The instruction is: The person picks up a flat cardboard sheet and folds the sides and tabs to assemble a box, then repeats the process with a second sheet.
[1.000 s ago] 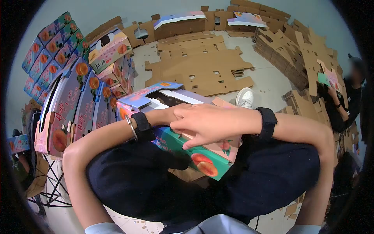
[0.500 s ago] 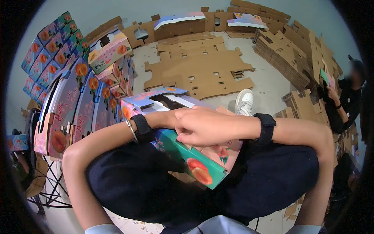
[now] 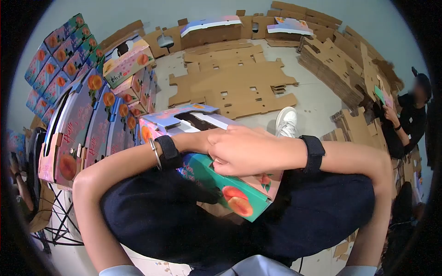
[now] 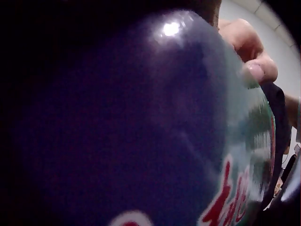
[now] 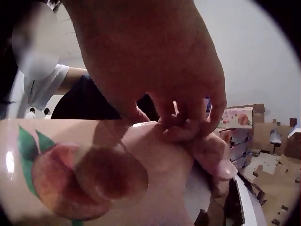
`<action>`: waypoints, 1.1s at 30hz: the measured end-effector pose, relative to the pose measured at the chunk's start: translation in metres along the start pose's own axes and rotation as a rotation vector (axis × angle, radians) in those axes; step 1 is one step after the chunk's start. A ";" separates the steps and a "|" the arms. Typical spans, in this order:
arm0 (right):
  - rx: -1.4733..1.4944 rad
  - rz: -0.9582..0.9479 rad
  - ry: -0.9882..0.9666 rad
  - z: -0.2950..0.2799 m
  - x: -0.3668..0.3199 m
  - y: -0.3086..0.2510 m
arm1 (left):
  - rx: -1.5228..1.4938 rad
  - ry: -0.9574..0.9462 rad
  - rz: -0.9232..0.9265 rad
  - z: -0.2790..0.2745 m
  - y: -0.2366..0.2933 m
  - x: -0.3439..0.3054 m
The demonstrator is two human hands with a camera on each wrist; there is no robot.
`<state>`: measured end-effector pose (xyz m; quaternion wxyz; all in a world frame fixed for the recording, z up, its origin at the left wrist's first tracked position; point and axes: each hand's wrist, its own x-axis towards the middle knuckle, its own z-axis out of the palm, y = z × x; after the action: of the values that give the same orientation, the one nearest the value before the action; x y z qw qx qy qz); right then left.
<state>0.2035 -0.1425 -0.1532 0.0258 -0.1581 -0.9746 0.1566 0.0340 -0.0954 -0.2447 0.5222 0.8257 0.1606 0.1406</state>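
A cardboard peach gift box (image 3: 239, 193), with green, pink and purple faces and printed peaches, stands tilted between my knees. A dark opening (image 3: 192, 122) shows in its top. My right hand (image 3: 251, 151) lies across my left hand (image 3: 202, 140), its curled fingers gripping the box's upper edge. In the right wrist view, the right hand (image 5: 155, 70) has its fingers bent down at the edge of the pink panel (image 5: 89, 179), against the other hand's fingers. The left hand's fingers are mostly hidden. Close before the left wrist camera stands the box's dark printed side (image 4: 141, 117).
Stacked peach boxes (image 3: 83, 119) stand at my left. Flat brown cardboard (image 3: 230, 85) lies on the floor ahead, with a pile of flattened sheets (image 3: 331, 73) farther right. Another person (image 3: 407, 115) sits at the right edge holding a coloured piece.
My right thumb, earlier extended over the green side, is now folded in at the edge. The box's near corner has shifted slightly down and toward me. The person at right has moved the coloured piece.
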 end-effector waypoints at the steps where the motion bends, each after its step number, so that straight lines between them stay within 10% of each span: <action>1: 0.046 0.003 -0.028 0.002 0.003 0.003 | 0.009 -0.009 -0.007 -0.002 0.003 0.000; 33: 0.194 -0.023 0.260 0.008 -0.002 0.009 | 0.199 0.016 -0.034 -0.012 0.027 -0.006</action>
<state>0.2077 -0.1377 -0.1632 0.1688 -0.1628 -0.9451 0.2277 0.0270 -0.0988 -0.2152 0.4386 0.8695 0.1918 0.1217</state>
